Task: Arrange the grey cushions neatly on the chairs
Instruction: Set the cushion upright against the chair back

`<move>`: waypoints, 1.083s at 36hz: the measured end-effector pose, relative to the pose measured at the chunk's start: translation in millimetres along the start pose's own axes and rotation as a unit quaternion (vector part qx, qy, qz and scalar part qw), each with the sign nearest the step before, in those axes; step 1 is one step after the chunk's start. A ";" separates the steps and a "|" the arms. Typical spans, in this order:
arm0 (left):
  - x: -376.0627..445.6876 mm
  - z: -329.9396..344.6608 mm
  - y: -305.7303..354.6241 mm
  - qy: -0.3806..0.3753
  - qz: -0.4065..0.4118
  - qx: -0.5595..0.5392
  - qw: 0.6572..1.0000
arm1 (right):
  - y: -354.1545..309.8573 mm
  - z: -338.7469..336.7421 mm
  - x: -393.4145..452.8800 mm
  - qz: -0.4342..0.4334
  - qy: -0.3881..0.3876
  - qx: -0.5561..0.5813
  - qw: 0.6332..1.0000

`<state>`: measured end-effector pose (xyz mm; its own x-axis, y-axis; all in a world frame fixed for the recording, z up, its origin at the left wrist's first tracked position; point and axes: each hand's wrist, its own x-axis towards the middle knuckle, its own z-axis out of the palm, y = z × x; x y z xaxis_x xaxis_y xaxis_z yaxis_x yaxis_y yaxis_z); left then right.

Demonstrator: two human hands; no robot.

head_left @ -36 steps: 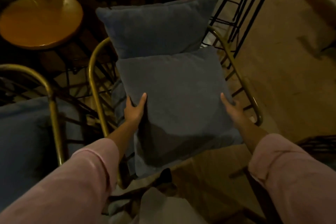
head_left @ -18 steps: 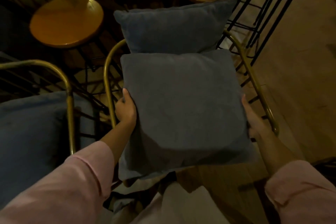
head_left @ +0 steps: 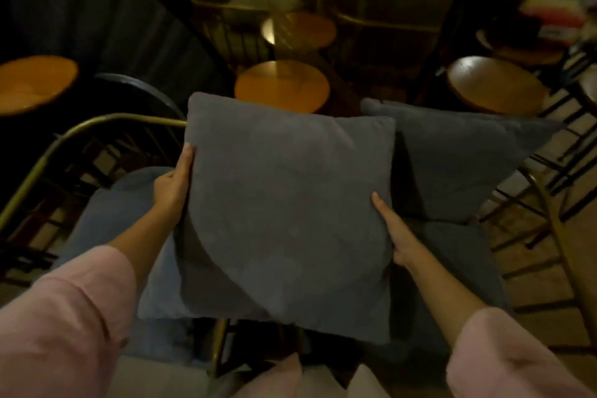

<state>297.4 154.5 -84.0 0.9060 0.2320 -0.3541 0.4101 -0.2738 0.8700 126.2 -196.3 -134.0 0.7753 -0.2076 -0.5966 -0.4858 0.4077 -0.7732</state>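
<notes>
I hold a square grey cushion [head_left: 284, 210] up in front of me, between two brass-framed chairs. My left hand [head_left: 172, 184] grips its left edge and my right hand [head_left: 392, 233] grips its right edge. Behind it on the right, a second grey cushion [head_left: 458, 158] leans upright against the right chair's back, above that chair's grey seat pad [head_left: 458, 255]. The left chair [head_left: 80, 129] has a curved brass back rail and a grey seat pad [head_left: 109, 223], partly hidden by my arm and the held cushion.
Round wooden stool tops stand behind the chairs at centre [head_left: 281, 86], far left [head_left: 35, 82] and right [head_left: 494, 84]. A dark round table edge [head_left: 106, 29] lies at the upper left. The right chair's brass arm [head_left: 562, 242] runs along the wooden floor.
The cushion has been lifted off the right chair's seat and carried left, toward the left chair. My view has swung left and up with it.
</notes>
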 end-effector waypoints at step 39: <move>395.5 -201.9 -17.5 -0.057 -0.043 -0.183 0.981 | -25.9 438.3 240.6 -0.053 0.038 0.047 0.997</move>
<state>627.3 439.5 -169.9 0.8837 0.1277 -0.4503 0.4402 0.1000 0.8923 502.2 133.0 -163.2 0.7861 -0.3192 -0.5292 -0.3592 0.4609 -0.8115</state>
